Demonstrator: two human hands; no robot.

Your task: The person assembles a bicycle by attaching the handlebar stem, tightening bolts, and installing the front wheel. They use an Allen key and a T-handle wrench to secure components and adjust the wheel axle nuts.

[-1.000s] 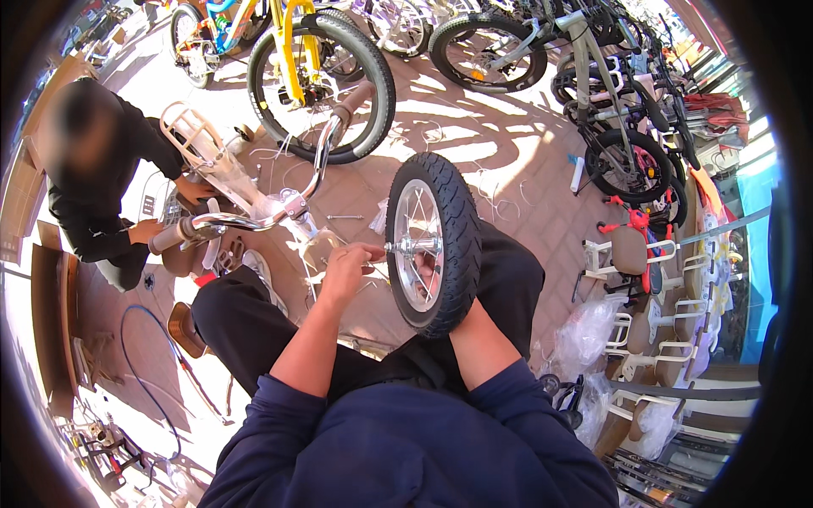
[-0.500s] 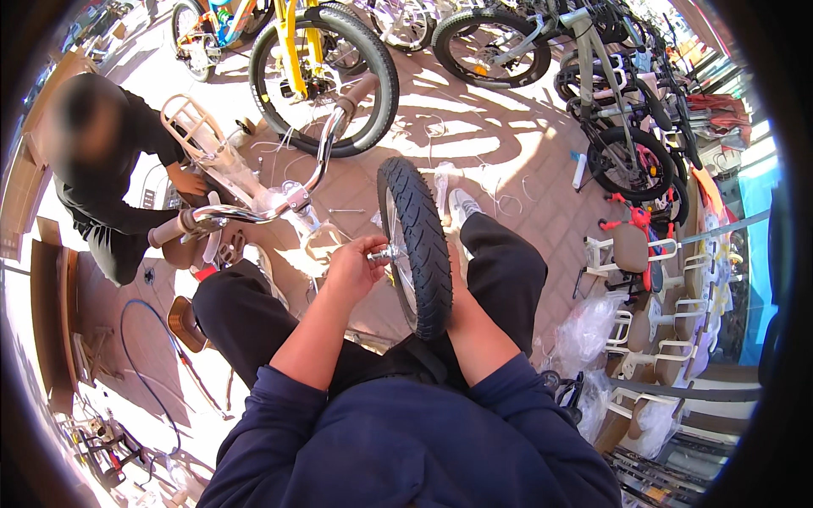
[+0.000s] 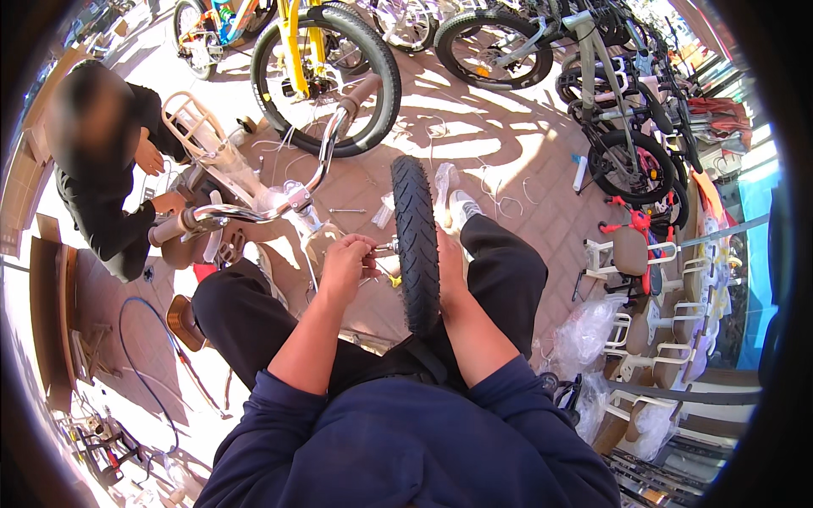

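A small black-tyred bicycle wheel (image 3: pixel 416 241) stands upright on its edge between my knees, tread toward me. My left hand (image 3: pixel 347 264) pinches the axle end on the wheel's left side. My right hand (image 3: pixel 449 267) lies against the wheel's right side, mostly hidden behind the tyre, and steadies it. A cream child's bike frame with chrome handlebar (image 3: pixel 284 199) and brown grips lies just left of the wheel.
A person in black (image 3: pixel 106 182) crouches at the left by the cream frame's rear rack. A yellow bicycle (image 3: pixel 326 63) and several other bikes stand ahead on the brick paving. Small chairs and plastic bags (image 3: pixel 593 330) sit to the right. Cardboard and a cable lie at the left.
The wheel has turned from showing its spoked side to edge-on and shifted slightly left. My left hand stays at the axle. The crouching person has leaned in closer.
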